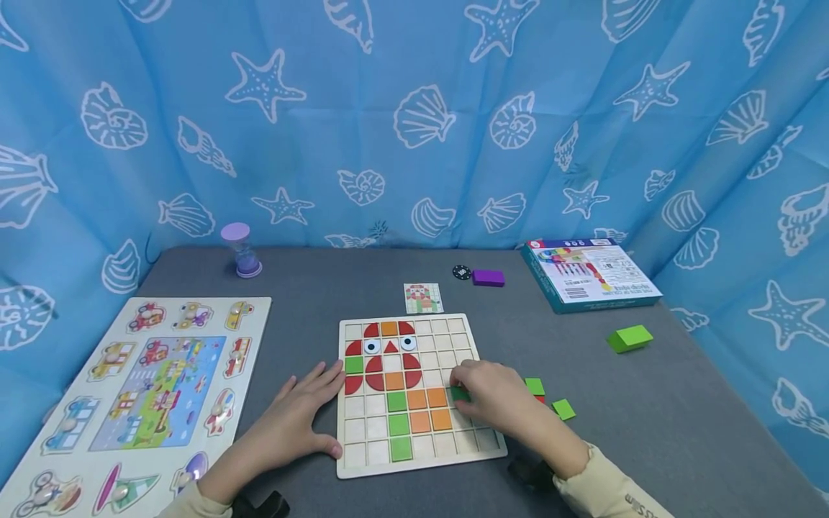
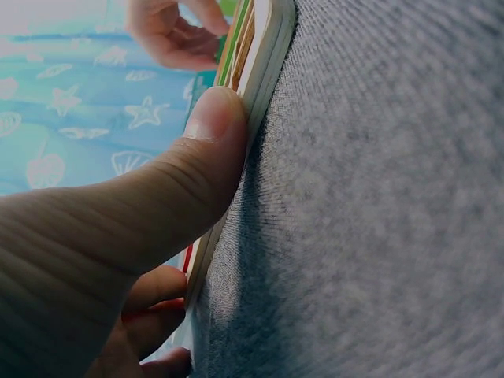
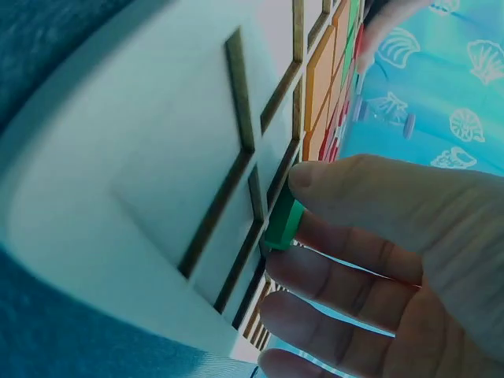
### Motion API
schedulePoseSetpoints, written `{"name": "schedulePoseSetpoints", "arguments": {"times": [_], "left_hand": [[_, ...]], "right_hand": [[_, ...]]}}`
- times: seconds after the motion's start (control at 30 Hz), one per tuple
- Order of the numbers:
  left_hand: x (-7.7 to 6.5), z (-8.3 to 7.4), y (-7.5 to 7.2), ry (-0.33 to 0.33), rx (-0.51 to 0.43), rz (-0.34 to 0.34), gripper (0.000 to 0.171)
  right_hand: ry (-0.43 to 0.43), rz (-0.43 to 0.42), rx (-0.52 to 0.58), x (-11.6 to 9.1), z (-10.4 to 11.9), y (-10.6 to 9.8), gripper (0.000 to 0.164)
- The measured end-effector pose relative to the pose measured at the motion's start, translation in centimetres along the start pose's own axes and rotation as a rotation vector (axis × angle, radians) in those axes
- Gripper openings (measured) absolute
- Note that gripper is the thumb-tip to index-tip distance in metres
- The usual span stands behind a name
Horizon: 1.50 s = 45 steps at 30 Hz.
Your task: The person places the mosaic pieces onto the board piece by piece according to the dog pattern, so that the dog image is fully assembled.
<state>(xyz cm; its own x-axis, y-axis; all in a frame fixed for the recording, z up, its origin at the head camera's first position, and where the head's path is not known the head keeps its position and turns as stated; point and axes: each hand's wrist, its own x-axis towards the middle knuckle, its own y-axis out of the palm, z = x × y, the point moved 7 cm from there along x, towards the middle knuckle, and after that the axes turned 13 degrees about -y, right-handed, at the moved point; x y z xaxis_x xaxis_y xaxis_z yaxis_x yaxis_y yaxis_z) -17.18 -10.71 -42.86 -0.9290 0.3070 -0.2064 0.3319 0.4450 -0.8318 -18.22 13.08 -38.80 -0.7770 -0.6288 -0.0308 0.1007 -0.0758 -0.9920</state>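
Observation:
A wooden grid board (image 1: 363, 469) lies mid-table, its cells partly filled with red, orange and green pieces and two eye pieces. Along its left edge rests my left hand (image 1: 299, 411), thumb (image 2: 213, 126) and fingertips touching the rim, fingers extended. My right hand (image 1: 495, 396) is over the right part of the grid. Between thumb and fingers it pinches a green tile (image 3: 285, 219), which sits at a cell, slightly tilted; whether it is fully seated I cannot tell. Behind the board lies a small picture card (image 1: 423, 298) with a similar pattern.
Right of the board are green pieces (image 1: 564, 409) and a green stack (image 1: 630, 339). A boxed set (image 1: 592, 277) lies at the back right, near a purple block (image 1: 488, 278) and a black disc (image 1: 462, 272). A vehicle puzzle (image 1: 249, 316) is at left; an hourglass (image 1: 245, 255) stands behind.

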Motion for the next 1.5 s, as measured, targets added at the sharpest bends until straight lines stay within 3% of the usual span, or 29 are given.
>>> {"name": "schedulePoseSetpoints", "arguments": {"times": [0.3,0.43,0.73,0.97,1.07,1.27,1.5], "left_hand": [[0.1,-0.3,-0.1,0.010,-0.005,-0.001,0.106],[0.1,-0.3,0.1,-0.001,-0.008,0.007,0.107],[-0.1,-0.1,0.2,0.003,-0.020,0.009,0.108],[-0.2,0.4,-0.1,-0.004,-0.022,-0.006,0.109],[-0.2,0.5,-0.3,-0.004,-0.026,-0.012,0.110],[-0.1,0.5,-0.3,-0.011,-0.021,-0.009,0.109],[0.0,0.1,-0.1,-0.008,-0.025,0.002,0.109]], "right_hand": [[-0.024,-0.020,0.004,-0.2,0.5,-0.2,0.024],[0.014,-0.053,0.034,-0.8,0.3,-1.0,0.026],[0.192,-0.146,0.030,-5.7,-3.6,-3.8,0.028],[0.274,-0.089,0.054,-8.8,-5.8,-3.3,0.029],[0.267,-0.074,0.057,-9.1,-6.1,-2.8,0.027],[0.272,-0.123,-0.006,-8.6,-7.7,-2.3,0.025],[0.365,-0.010,0.042,-7.9,-9.6,-0.7,0.024]]}}
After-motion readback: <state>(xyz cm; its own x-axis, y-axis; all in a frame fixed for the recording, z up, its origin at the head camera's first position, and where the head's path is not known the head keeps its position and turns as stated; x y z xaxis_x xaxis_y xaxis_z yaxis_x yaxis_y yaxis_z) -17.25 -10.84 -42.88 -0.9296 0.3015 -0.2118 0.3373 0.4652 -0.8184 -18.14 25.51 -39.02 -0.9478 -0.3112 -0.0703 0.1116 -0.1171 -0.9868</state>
